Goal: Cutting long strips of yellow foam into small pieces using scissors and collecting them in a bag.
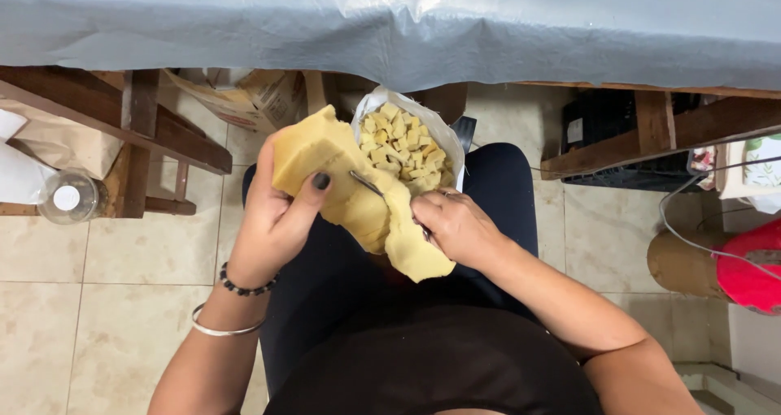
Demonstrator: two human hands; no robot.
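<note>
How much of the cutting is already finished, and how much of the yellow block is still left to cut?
Done: the white bag on the lap already holds a heap of small yellow cubes. In hand: the left hand holds the big yellow block, and the right hand works a thin knife into it. Left: most of the block is uncut, so much cutting remains.

One camera sits on the person's head and looks steeply down, close over the lap. The table edge (390, 32) crosses the top, tiled floor (106, 285) fills both sides.
</note>
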